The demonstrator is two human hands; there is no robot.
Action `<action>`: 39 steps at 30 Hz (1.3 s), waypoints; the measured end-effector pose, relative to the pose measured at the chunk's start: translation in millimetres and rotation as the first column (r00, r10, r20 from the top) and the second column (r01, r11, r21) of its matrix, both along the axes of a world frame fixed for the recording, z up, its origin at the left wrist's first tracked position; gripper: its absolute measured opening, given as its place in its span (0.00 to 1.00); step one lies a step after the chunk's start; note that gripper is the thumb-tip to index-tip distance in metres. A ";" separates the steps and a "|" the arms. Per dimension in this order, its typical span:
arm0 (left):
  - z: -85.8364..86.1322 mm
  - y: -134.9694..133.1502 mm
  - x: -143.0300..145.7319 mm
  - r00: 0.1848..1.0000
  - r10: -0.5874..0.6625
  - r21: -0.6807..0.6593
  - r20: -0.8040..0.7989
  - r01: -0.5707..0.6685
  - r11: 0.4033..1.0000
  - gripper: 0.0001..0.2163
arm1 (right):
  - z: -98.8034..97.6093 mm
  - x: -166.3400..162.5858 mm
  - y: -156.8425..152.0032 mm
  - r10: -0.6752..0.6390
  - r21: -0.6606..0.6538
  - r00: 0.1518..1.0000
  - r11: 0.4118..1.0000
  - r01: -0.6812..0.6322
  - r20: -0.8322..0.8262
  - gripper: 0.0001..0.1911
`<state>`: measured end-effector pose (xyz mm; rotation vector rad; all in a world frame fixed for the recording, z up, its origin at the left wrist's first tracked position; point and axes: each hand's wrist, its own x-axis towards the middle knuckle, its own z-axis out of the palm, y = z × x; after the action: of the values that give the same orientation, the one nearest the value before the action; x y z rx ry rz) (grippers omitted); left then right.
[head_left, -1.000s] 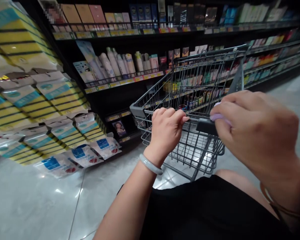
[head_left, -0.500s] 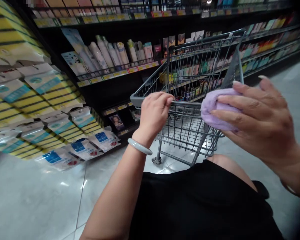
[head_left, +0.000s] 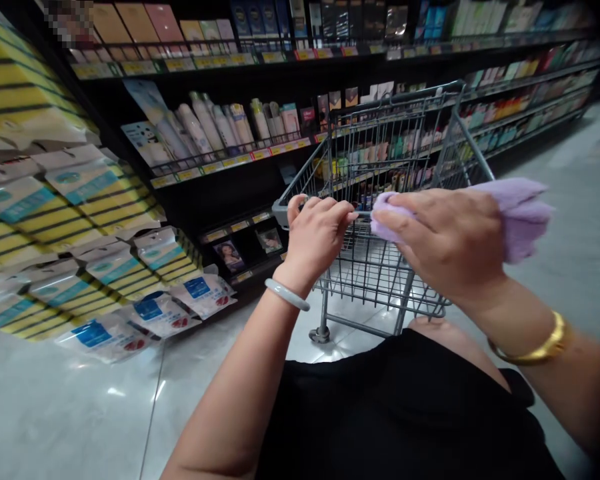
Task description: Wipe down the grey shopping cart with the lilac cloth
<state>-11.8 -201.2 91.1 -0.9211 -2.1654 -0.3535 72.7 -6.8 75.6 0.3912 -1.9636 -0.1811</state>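
Observation:
My left hand (head_left: 316, 230) is closed over the left part of the handle of a grey wire shopping cart (head_left: 380, 267), with a pale bangle on its wrist. In my right hand (head_left: 453, 237) is a crumpled lilac cloth (head_left: 525, 217). One end of the cloth bunches out by the fingertips against the cart's handle bar, and the rest sticks out behind the knuckles. The fingers press the cloth around the bar, just right of my left hand; the bar beneath it is hidden. A gold bracelet circles the right wrist.
Shelves (head_left: 230, 160) of bottles and boxes run behind the cart and off to the right. Yellow-striped packages (head_left: 100, 193) hang at the left, with white-and-blue bags (head_left: 153, 310) below them. Shiny tiled floor (head_left: 90, 413) lies underfoot.
My right hand has turned palm down and moved left with the lilac cloth, from beside the cart's handle onto it. The left hand stays on the handle. The view has tilted up slightly.

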 end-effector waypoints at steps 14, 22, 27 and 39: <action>16.1 12.0 -15.9 1.000 0.010 -0.117 0.024 -0.007 0.993 0.24 | 0.8 -20.1 39.3 -0.097 0.056 0.939 0.991 0.122 -0.330 0.13; 7.9 49.3 1.9 0.999 -0.030 -0.044 -0.012 0.030 0.999 0.22 | -3.7 -12.1 65.7 -0.167 -0.095 0.945 0.985 0.145 -0.282 0.14; 3.7 54.3 0.6 0.998 -0.028 -0.030 -0.064 0.026 0.999 0.19 | -14.0 -22.4 37.2 -0.102 -0.119 0.954 0.990 0.071 -0.280 0.13; 13.9 47.9 -2.8 0.995 -0.098 -0.110 0.017 0.100 0.989 0.09 | -29.5 -21.5 9.6 0.007 -0.181 0.976 0.982 -0.048 -0.217 0.19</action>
<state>-14.6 -153.3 105.0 -1.0939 -2.1722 -0.2892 51.2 2.8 46.1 0.2651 -1.7423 -0.0207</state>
